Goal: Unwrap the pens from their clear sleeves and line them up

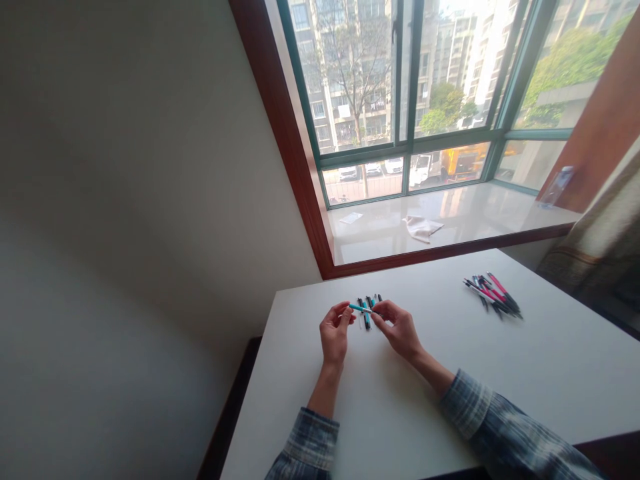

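My left hand [335, 335] pinches the teal end of a slim pen [360, 309] between thumb and fingers. At the pen's other, darker end, my right hand [400, 328] has a pinch grip too. The pen lies nearly level between the two hands, with a pale section toward the right; whether its parts are joined there is too small to tell. Just behind and below it, several black and teal pens or pen parts [367, 323] lie side by side on the white table [430, 427], partly covered by the hands and the held pen.
A loose pile of pink, black and white pens [500, 298] lies at the table's right. Beyond the table's far edge is a window sill [375, 243] with a crumpled white cloth [423, 228] and a clear bottle [556, 188]. A bare wall [175, 200] rises on the left.
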The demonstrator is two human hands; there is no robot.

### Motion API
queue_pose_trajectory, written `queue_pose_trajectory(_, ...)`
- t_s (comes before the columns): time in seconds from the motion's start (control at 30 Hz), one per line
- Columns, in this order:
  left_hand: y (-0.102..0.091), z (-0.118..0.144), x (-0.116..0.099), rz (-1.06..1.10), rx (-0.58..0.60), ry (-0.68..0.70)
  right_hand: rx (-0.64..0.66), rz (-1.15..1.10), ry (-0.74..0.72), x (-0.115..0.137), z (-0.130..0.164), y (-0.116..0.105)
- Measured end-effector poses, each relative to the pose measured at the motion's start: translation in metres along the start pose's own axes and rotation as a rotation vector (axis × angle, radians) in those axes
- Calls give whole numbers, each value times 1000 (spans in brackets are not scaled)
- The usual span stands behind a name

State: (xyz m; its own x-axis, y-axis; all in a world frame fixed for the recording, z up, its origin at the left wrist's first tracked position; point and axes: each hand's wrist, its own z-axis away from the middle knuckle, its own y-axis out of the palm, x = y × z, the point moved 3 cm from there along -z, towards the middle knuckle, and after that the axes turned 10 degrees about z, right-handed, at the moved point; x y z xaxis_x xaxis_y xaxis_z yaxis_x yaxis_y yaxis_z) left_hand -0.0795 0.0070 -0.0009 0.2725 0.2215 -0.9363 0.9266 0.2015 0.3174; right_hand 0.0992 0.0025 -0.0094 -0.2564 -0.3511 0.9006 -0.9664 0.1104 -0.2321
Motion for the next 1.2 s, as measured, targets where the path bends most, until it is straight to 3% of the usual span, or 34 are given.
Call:
queue_pose_trajectory(0.23, -2, 0, 5, 57, -1, -78, 30, -169, 118, -4, -6, -1)
queue_pose_trajectory(0.43, 9, 8, 3, 71, 106, -236, -41, -353, 254, -13, -12, -9)
queue_pose_trajectory(0.57, 16, 13, 2, 115, 147, -322, -18, -505, 350, -15, -15, -11)
queue_pose_trajectory(0.73, 16, 14, 4, 146, 156, -374, -17, -608, 360, -10, -16, -14)
queue_pose_trajectory(1.2, 15, 15, 6, 157, 152, -398, -35, -612, 340, -13, -18, -15)
